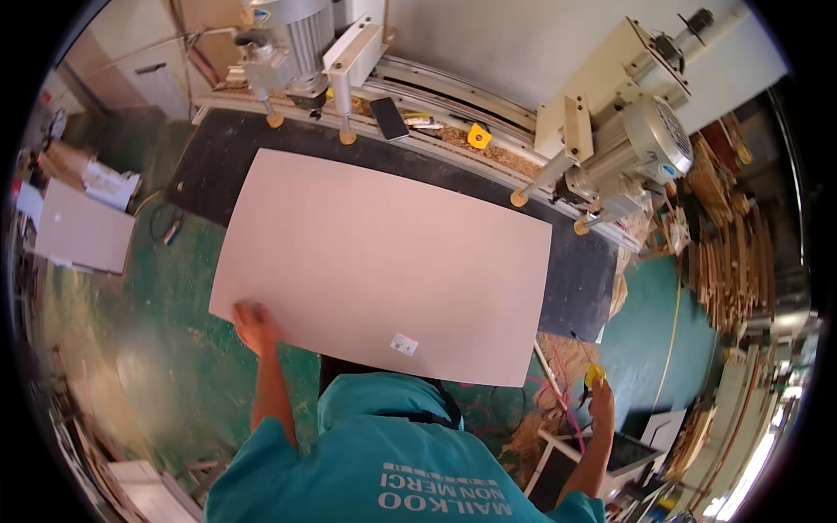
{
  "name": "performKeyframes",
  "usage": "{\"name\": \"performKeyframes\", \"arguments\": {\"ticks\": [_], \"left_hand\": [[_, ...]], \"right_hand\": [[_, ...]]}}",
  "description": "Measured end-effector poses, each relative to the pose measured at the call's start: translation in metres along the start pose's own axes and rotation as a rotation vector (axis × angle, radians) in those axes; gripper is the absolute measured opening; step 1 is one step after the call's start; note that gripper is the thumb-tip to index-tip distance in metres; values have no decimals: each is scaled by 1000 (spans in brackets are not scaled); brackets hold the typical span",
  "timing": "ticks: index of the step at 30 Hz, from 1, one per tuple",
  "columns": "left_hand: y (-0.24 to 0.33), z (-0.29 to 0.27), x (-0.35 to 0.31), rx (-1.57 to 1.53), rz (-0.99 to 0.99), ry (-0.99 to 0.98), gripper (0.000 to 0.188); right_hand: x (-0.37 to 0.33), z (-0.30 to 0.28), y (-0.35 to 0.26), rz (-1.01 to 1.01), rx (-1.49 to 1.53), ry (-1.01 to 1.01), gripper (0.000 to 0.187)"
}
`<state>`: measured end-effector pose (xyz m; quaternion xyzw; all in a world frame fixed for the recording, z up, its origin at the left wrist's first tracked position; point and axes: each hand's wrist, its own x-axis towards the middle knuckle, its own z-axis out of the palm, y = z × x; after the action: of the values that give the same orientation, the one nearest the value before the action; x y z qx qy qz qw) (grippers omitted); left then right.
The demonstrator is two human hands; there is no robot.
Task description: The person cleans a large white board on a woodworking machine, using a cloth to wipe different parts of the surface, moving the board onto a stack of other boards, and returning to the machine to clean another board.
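A large pale pinkish board (pixel 384 253) lies flat in front of me on a black machine table (pixel 575 279), its near edge overhanging. A small white label (pixel 404 343) is stuck near that edge. My left hand (pixel 255 328) is closed over the board's near left corner, its fingertips blurred on the top face. Off to the right and apart from the board, my right hand (pixel 602 401) is closed around a small yellow-and-black tool (pixel 595 375). Its exact kind is too small to make out.
Two motor units, a left one (pixel 305 52) and a right one (pixel 645 144), stand over the table's far side. A phone (pixel 389 118) and yellow tape measure (pixel 479 136) lie between them. A pink hose (pixel 571 414) crosses sawdust at right; stacked timber (pixel 732 261) lies beyond.
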<state>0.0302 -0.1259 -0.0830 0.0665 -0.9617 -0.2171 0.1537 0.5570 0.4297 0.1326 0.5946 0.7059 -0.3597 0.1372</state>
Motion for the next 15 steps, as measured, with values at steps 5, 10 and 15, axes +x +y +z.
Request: {"name": "performKeyframes", "arguments": {"ticks": [5, 10, 15], "left_hand": [[20, 3, -9, -992, -1117, -39, 62], [41, 30, -56, -1161, -1000, -36, 63], [55, 6, -51, -997, -1084, -165, 63]], "right_hand": [[72, 22, -5, -485, -501, -102, 46], [138, 84, -206, -561, -239, -194, 43], [97, 204, -418, -838, -594, -151, 45]]}}
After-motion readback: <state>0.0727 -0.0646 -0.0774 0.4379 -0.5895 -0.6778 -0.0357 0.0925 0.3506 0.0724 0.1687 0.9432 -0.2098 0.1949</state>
